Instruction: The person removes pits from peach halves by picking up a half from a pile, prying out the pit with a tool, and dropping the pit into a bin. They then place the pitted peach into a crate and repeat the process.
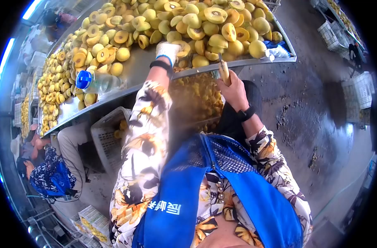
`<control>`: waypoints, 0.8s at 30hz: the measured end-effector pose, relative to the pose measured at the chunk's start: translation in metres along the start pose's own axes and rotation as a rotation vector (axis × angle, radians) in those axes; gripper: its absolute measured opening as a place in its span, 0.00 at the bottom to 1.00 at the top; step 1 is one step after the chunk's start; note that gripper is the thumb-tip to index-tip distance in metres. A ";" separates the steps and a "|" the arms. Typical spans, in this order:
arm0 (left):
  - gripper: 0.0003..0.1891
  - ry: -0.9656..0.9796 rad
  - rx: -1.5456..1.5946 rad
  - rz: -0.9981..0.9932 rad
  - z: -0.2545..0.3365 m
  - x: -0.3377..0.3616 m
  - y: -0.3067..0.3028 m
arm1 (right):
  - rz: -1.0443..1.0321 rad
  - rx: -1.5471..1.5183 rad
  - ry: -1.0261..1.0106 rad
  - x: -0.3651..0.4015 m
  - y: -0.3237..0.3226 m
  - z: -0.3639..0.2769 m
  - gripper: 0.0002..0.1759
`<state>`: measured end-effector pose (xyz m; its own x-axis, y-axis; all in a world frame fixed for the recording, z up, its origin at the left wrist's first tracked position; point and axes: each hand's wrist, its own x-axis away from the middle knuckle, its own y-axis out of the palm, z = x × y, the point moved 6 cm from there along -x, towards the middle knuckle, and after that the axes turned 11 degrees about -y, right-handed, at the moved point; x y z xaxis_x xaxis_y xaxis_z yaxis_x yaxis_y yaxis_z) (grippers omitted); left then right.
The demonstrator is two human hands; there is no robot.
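Observation:
My left hand (168,51), in a white glove, is at the near side of a heap of yellow peaches on a metal table. Its fingers are closed on a halved yellow peach (182,48), slightly blurred. My bare right hand (235,91) grips a knife by its light wooden handle (225,73) at the table's front edge. The short blade points away from me, toward the fruit. Many peaches in the heap (163,25) are cut open, and others look whole.
A clear plastic bottle with a blue cap (84,79) lies on the metal table (134,68). Below are a white crate (108,136) and a mass of yellow pieces (199,95). A seated person (52,173) is at left. Stacked crates (357,97) stand at right on the wet floor.

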<state>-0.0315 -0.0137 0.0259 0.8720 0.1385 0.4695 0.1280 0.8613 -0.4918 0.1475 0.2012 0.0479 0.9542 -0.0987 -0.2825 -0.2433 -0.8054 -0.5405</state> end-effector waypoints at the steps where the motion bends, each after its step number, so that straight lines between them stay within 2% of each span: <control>1: 0.16 0.008 0.158 -0.013 -0.001 0.010 -0.003 | -0.006 -0.102 0.018 -0.007 0.001 0.001 0.19; 2: 0.14 0.106 0.246 -0.122 0.012 0.038 -0.004 | -0.013 -0.207 0.039 -0.012 0.002 -0.001 0.19; 5: 0.20 0.270 -0.006 0.015 0.043 0.127 -0.015 | -0.065 -0.641 0.138 -0.019 0.014 -0.026 0.17; 7: 0.23 0.328 -0.077 0.076 0.033 0.143 -0.015 | -0.083 -0.862 0.177 -0.021 0.025 -0.038 0.15; 8: 0.22 0.466 -0.013 0.114 0.027 0.150 -0.014 | -0.118 -0.987 0.202 -0.020 0.033 -0.043 0.12; 9: 0.21 0.398 0.236 -0.094 0.032 0.174 -0.012 | -0.101 -1.088 0.257 -0.017 0.040 -0.046 0.11; 11: 0.20 0.385 0.711 -0.214 0.017 0.180 -0.005 | -0.066 -1.289 0.368 -0.009 0.053 -0.054 0.10; 12: 0.27 0.408 0.860 -0.217 0.003 0.182 0.001 | -0.102 -1.339 0.370 -0.003 0.062 -0.055 0.12; 13: 0.26 0.392 0.997 -0.060 -0.010 0.170 0.005 | -0.063 -1.215 0.386 -0.001 0.075 -0.050 0.13; 15: 0.25 -0.036 1.325 -0.374 -0.031 0.166 0.025 | -0.070 -0.765 0.167 0.000 0.073 -0.052 0.14; 18: 0.24 -0.037 1.217 -0.251 -0.040 0.166 0.019 | -0.040 -0.131 -0.225 0.008 0.051 -0.072 0.12; 21: 0.23 0.137 1.144 -0.319 -0.037 0.161 0.011 | -0.310 -0.053 -0.153 0.021 0.054 -0.073 0.15; 22: 0.21 0.161 1.155 -0.274 -0.031 0.172 0.010 | -0.279 -0.057 -0.219 0.025 0.052 -0.079 0.13; 24: 0.20 0.275 1.085 -0.225 -0.025 0.179 0.007 | -0.290 -0.009 -0.197 0.027 0.052 -0.080 0.13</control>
<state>0.1372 0.0047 0.0886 0.9719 -0.0688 0.2249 -0.0653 0.8397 0.5391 0.1743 0.1101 0.0761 0.9312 0.2491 -0.2663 0.0353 -0.7884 -0.6141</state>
